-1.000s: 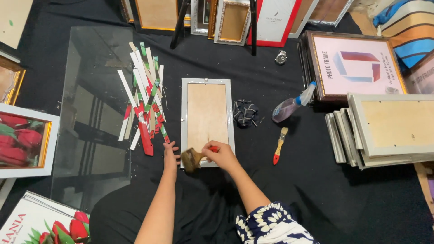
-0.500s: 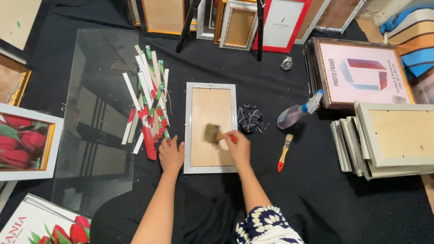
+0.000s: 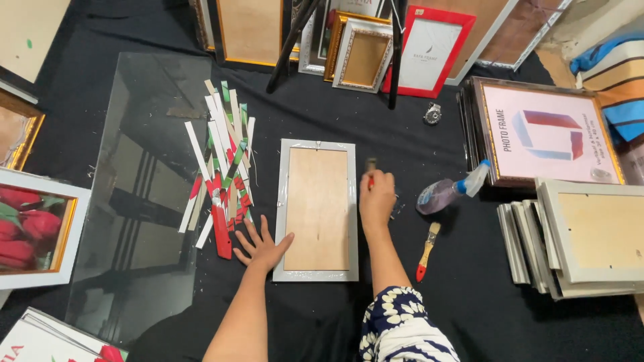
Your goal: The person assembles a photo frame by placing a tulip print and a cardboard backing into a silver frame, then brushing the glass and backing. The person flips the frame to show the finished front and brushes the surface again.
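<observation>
A silver picture frame (image 3: 284, 201) lies face down on the black cloth, its brown backing board up. My left hand (image 3: 260, 245) rests flat with spread fingers at the frame's lower left corner. My right hand (image 3: 377, 198) is closed around a small brush with a red handle (image 3: 369, 169), held at the frame's right edge, bristles pointing away from me.
A pile of coloured strips (image 3: 221, 161) lies left of the frame, beside a glass sheet (image 3: 144, 194). A spray bottle (image 3: 446, 193) and a second red-handled brush (image 3: 426, 251) lie to the right. Stacked frames (image 3: 577, 234) stand at far right; more frames line the back.
My right hand swept the brush from the frame's near end up across the board and off to its right edge. My left hand stayed at the lower left corner, now spread flat.
</observation>
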